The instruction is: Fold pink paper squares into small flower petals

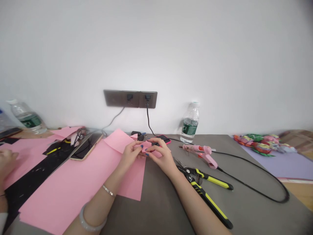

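Note:
Both of my hands meet above the grey table, near the middle of the view. My left hand (131, 154) pinches a small piece of pink paper (146, 145) from the left. On the right side of the same piece, the fingers of my right hand (160, 154) are closed on it. Larger pink sheets (80, 173) lie beneath and to the left of my left hand. Parts of the small piece are hidden by my fingers.
Right of my hands lie yellow-black pliers (212, 199) and a pink glue gun (198, 149) with a looping cord. A bottle (190, 123) stands by the wall. At left are a phone (86, 147) and another person's hand (7, 161). Colourful crafts (265, 143) sit far right.

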The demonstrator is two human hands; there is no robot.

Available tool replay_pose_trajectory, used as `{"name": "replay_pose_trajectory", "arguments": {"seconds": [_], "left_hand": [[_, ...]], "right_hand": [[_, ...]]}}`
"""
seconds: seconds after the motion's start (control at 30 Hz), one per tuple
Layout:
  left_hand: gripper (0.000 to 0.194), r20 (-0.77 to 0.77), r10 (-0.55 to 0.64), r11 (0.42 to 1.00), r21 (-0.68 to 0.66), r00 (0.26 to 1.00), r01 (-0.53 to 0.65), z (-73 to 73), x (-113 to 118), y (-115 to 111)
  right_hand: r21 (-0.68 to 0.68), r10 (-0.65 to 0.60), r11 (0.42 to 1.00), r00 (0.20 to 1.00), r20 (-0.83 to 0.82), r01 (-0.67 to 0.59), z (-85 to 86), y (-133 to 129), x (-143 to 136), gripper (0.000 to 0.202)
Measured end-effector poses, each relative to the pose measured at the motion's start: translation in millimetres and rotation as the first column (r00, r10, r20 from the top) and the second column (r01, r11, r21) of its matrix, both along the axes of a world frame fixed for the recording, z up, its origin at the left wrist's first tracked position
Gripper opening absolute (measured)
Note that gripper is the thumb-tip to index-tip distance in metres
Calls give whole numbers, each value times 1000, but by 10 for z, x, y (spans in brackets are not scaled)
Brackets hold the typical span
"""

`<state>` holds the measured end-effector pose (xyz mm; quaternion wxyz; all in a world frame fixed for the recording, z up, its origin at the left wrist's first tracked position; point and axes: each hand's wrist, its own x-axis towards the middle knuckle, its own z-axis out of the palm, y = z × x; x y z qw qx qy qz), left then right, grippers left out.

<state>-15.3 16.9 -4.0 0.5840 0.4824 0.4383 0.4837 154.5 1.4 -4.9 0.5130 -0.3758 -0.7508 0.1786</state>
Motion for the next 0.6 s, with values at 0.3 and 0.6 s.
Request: {"name": "replay_pose_trajectory", "arguments": {"seconds": [0.3, 0.6], "left_hand": [[36, 1, -97, 992, 76, 995, 96, 51, -7, -33], [64, 2, -223, 969, 110, 975, 221, 61, 17, -65]], "right_hand": [[-138, 25, 989, 991, -133, -43, -5, 27, 16, 16], [-141, 32, 988, 986, -163, -56, 3, 40, 13, 12]]}}
